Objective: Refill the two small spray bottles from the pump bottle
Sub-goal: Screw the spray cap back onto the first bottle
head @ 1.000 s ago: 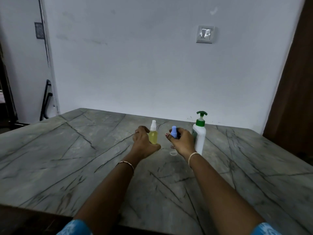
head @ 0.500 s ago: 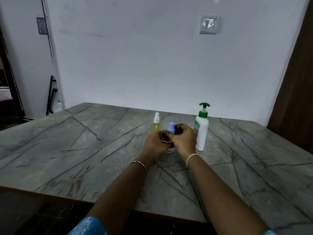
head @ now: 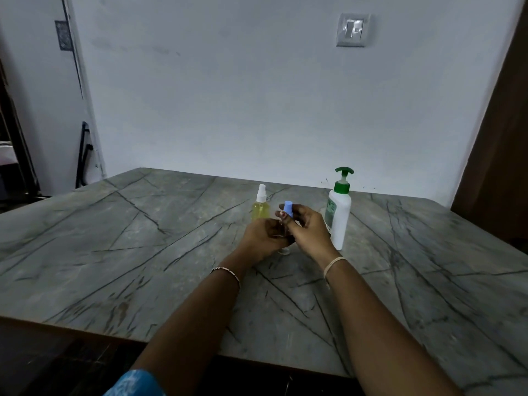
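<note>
A small clear spray bottle with a blue cap (head: 288, 209) stands on the grey marble table (head: 143, 252); only its cap and base (head: 283, 251) show. My left hand (head: 264, 234) grips its body. My right hand (head: 307, 228) pinches the blue cap from the right. Just behind my left hand stands the other small spray bottle (head: 260, 208), yellow liquid inside, white nozzle, untouched. The white pump bottle (head: 339, 215) with a green pump stands upright right of my right hand.
A white wall with a light switch (head: 353, 30) rises behind the table. A dark wooden panel (head: 497, 155) stands at the right. The table's near edge (head: 143, 340) runs across the bottom, with dark floor below.
My left hand left the yellow bottle and came over to grip the blue-capped bottle. My right hand shifted up onto the blue cap. The camera tilted slightly.
</note>
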